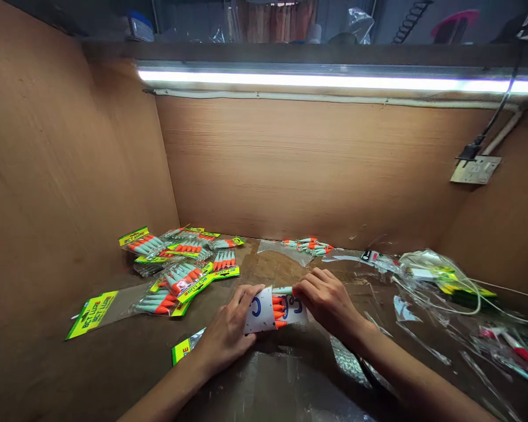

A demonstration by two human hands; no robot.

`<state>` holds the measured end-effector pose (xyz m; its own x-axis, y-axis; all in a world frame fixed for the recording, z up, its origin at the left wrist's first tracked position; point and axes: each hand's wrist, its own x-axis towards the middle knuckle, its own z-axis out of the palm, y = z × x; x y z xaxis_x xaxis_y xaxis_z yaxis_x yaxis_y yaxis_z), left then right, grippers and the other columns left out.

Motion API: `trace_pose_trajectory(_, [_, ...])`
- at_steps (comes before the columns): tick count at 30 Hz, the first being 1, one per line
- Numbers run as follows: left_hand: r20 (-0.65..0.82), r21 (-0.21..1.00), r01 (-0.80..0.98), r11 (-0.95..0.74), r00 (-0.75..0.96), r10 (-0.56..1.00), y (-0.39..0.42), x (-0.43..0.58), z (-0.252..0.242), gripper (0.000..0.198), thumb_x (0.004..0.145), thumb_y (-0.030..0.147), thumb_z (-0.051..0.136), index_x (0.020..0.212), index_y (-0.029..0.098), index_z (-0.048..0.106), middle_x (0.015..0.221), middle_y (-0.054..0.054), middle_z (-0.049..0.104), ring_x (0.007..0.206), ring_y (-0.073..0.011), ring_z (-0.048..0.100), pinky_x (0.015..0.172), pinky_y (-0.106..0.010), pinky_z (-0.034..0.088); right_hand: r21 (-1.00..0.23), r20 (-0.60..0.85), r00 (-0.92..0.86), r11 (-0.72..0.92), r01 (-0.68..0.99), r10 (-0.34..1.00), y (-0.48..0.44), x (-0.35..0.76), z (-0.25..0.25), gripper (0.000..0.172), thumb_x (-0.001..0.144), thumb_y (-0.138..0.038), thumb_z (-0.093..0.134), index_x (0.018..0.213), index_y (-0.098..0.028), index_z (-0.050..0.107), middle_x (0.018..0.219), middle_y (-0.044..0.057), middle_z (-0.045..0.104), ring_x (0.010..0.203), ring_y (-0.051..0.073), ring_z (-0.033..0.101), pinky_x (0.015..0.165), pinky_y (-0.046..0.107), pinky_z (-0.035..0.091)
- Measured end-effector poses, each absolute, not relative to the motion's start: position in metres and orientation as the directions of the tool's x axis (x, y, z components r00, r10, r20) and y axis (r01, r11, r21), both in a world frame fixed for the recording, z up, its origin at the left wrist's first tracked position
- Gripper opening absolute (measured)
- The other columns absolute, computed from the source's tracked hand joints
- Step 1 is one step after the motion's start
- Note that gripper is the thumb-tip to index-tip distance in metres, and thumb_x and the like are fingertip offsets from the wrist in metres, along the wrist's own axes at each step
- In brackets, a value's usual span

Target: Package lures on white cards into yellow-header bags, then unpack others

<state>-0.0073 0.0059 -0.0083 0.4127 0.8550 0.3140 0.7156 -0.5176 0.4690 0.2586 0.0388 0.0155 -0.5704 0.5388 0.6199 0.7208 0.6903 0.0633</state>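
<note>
In the middle of the bench my left hand (235, 319) is closed around a white paper sleeve (259, 313) with blue handwriting on it. Several fishing lures with orange ends (280, 313) stick out of the sleeve's right side, over a lettered flap. My right hand (319, 293) pinches one pale green lure (283, 290) by its orange end, at the top of the row; its other end reaches the sleeve's mouth. Partly under my left wrist lies a yellow-headed plastic packet (182, 350).
Packed lures (187, 249) with yellow "BCT LURE" cards are heaped at the left. Loose lures (308, 246) lie by the back wall. At the right are a white cable (460, 310), plastic wrappers and a red-and-white item (517, 346). A lit tube (334, 82) hangs above.
</note>
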Motion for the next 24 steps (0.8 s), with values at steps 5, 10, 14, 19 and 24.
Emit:
trace_pose_trajectory(5, [0.297, 0.449, 0.69, -0.568, 0.484, 0.823, 0.0, -0.001, -0.014, 0.091, 0.065, 0.005, 0.057, 0.145, 0.038, 0.031, 0.14, -0.002, 0.044, 0.11, -0.0239, 0.058, 0.093, -0.036, 0.049, 0.035, 0.582, -0.597, 0.716, 0.697, 0.553, 0.031, 0.242, 0.004, 0.018, 0.099, -0.029, 0.054, 0.1, -0.024, 0.071, 0.084, 0.006, 0.066, 0.083, 0.021, 0.051, 0.076, 0.035, 0.037])
trace_pose_trajectory(10, [0.34, 0.496, 0.673, -0.549, 0.431, 0.836, 0.002, -0.001, -0.018, 0.085, 0.069, 0.009, 0.062, 0.144, 0.036, 0.033, 0.136, -0.004, 0.048, 0.11, -0.025, 0.059, 0.093, -0.037, 0.05, -0.211, 0.611, -0.47, 0.703, 0.679, 0.637, 0.036, 0.24, -0.001, 0.029, 0.097, -0.03, 0.055, 0.124, -0.028, 0.064, 0.115, 0.009, 0.065, 0.107, 0.026, 0.054, 0.093, 0.041, 0.043])
trace_pose_trajectory(14, [0.421, 0.548, 0.663, -0.51, 0.307, 0.853, 0.005, -0.001, -0.017, 0.082, 0.071, 0.012, 0.066, 0.143, 0.033, 0.035, 0.137, -0.005, 0.049, 0.119, -0.0259, 0.055, 0.1, -0.038, 0.048, -0.746, 0.482, -0.148, 0.493, 0.448, 0.864, 0.038, 0.238, -0.001, 0.063, 0.096, -0.044, 0.054, 0.151, -0.025, 0.031, 0.142, 0.015, 0.05, 0.122, 0.029, 0.053, 0.099, 0.047, 0.046])
trace_pose_trajectory(19, [0.466, 0.621, 0.64, -0.453, 0.163, 0.87, 0.005, 0.003, -0.017, 0.088, 0.067, 0.014, 0.074, 0.144, 0.032, 0.034, 0.141, -0.006, 0.046, 0.128, -0.0278, 0.05, 0.106, -0.042, 0.044, -0.991, 0.111, -0.331, 0.079, -0.11, 0.937, 0.027, 0.222, -0.007, 0.072, 0.083, -0.049, 0.072, 0.143, -0.023, 0.041, 0.125, 0.012, 0.064, 0.104, 0.026, 0.065, 0.081, 0.036, 0.053])
trace_pose_trajectory(24, [0.356, 0.799, 0.463, -0.383, 0.148, 0.923, 0.01, 0.003, -0.017, 0.096, 0.064, 0.034, 0.086, 0.146, 0.025, 0.037, 0.141, -0.012, 0.051, 0.129, -0.032, 0.051, 0.107, -0.046, 0.043, -0.985, 0.156, -0.365, 0.115, -0.132, 0.918, 0.026, 0.219, -0.008, 0.041, 0.078, -0.045, 0.078, 0.107, -0.018, 0.067, 0.1, 0.007, 0.073, 0.089, 0.022, 0.065, 0.078, 0.032, 0.049])
